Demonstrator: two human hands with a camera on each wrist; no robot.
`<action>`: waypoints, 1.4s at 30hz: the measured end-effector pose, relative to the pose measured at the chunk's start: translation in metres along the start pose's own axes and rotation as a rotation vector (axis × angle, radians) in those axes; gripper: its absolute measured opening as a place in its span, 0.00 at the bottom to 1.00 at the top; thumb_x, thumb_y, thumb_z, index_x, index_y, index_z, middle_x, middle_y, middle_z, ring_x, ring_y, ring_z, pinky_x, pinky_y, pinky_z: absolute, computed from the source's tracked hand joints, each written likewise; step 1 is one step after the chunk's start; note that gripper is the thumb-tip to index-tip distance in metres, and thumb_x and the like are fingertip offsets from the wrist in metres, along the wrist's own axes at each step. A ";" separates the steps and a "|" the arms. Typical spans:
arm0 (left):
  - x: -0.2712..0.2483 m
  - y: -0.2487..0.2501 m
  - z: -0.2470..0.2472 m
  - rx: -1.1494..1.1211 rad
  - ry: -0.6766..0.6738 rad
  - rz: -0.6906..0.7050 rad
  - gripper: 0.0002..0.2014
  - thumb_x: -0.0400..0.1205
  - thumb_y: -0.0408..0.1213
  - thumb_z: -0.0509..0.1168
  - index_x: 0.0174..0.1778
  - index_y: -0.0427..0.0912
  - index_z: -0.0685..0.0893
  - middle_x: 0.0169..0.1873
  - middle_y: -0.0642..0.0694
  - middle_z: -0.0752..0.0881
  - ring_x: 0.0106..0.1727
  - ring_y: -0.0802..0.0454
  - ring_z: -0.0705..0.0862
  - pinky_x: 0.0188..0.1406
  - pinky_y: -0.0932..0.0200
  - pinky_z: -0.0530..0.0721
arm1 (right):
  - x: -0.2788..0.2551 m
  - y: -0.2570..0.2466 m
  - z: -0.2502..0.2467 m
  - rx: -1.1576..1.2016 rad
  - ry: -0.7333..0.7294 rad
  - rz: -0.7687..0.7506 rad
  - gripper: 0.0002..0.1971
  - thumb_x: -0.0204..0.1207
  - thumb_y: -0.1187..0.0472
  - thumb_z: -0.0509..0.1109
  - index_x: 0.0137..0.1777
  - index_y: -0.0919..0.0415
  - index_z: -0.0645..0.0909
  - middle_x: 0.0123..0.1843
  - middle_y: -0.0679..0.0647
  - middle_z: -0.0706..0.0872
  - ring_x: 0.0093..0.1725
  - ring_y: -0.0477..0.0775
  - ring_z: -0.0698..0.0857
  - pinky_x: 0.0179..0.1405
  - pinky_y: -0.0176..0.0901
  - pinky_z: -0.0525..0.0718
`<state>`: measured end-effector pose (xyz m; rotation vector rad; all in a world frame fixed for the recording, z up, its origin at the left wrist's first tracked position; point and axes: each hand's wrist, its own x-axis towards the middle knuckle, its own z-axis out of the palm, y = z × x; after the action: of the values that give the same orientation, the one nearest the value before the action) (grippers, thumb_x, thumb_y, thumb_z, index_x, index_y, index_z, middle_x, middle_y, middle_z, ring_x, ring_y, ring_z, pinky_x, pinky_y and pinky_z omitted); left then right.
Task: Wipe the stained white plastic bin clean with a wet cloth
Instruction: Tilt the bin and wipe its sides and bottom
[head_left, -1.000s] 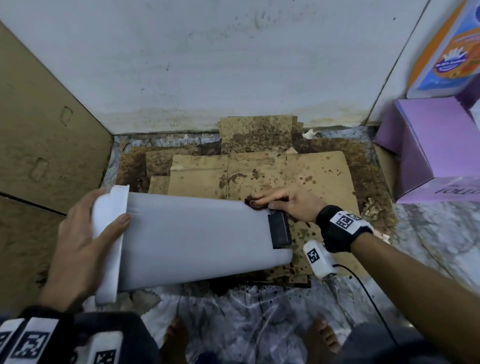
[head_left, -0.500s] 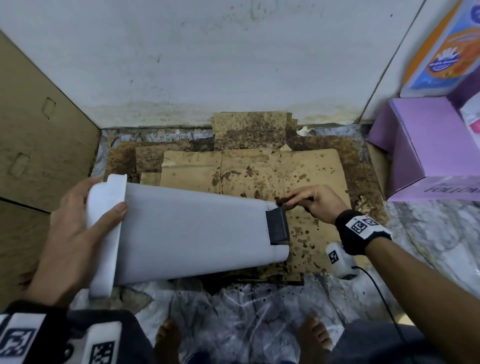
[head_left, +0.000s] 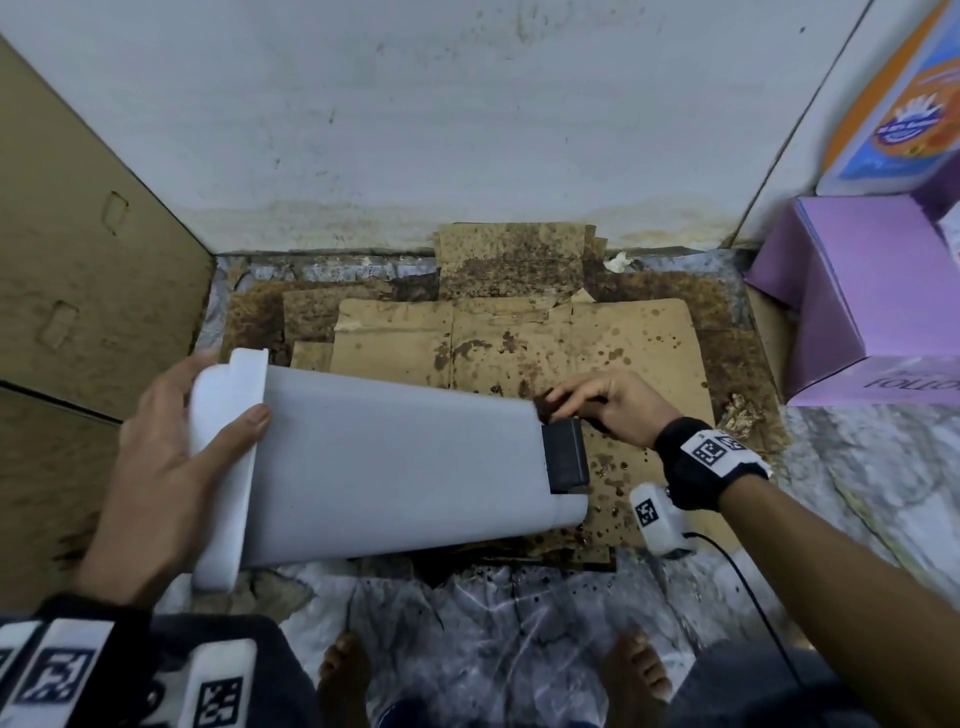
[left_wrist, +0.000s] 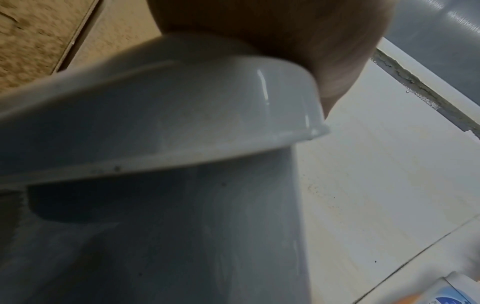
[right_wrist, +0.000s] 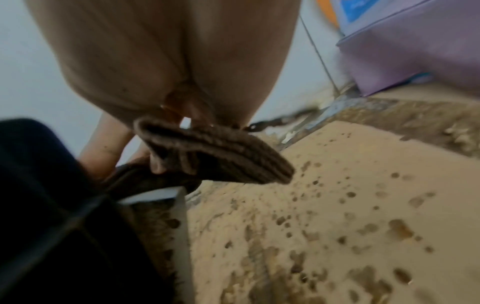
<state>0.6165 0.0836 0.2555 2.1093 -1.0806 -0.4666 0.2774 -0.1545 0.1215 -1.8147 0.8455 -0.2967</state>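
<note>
The white plastic bin (head_left: 395, 467) lies on its side above the floor, rim to the left, base with a black pedal block (head_left: 565, 460) to the right. My left hand (head_left: 156, 467) grips the rim (left_wrist: 182, 115), thumb across the bin's side. My right hand (head_left: 597, 405) holds a dark brown wet cloth (right_wrist: 215, 156) against the far edge of the bin's base (right_wrist: 155, 194). In the right wrist view the fingers curl round the ribbed cloth, and brown stains show on the bin's underside (right_wrist: 155, 236).
Stained cardboard sheets (head_left: 597, 353) cover the floor under the bin. A cardboard panel (head_left: 78, 260) stands at the left, purple boxes (head_left: 857, 291) at the right, a white wall behind. My bare feet (head_left: 343, 675) stand on crumpled plastic sheeting.
My right hand with the cloth has slid right along the bin's far top edge to its base corner. The left hand keeps its grip on the rim.
</note>
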 end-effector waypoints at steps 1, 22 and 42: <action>0.000 0.001 0.000 -0.003 0.000 -0.005 0.24 0.70 0.67 0.64 0.62 0.85 0.67 0.74 0.51 0.75 0.74 0.42 0.74 0.73 0.29 0.72 | -0.002 0.004 -0.004 -0.018 0.002 0.017 0.19 0.77 0.75 0.69 0.40 0.49 0.92 0.52 0.36 0.90 0.58 0.40 0.85 0.69 0.49 0.79; -0.001 0.002 0.001 0.034 0.041 0.026 0.35 0.71 0.67 0.62 0.73 0.60 0.65 0.73 0.44 0.76 0.72 0.39 0.73 0.73 0.32 0.70 | 0.021 -0.108 0.050 -0.173 0.087 0.063 0.15 0.69 0.73 0.76 0.42 0.49 0.90 0.50 0.45 0.90 0.52 0.45 0.85 0.62 0.38 0.80; -0.005 0.018 -0.002 0.002 0.033 -0.013 0.35 0.74 0.56 0.65 0.77 0.45 0.72 0.74 0.42 0.74 0.75 0.42 0.71 0.76 0.42 0.67 | 0.010 -0.113 0.059 -0.379 0.225 0.256 0.19 0.68 0.76 0.70 0.34 0.47 0.85 0.47 0.47 0.87 0.49 0.51 0.83 0.47 0.40 0.81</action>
<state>0.6049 0.0810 0.2704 2.1197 -1.0503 -0.4353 0.3633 -0.0977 0.1966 -2.0139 1.3521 -0.1854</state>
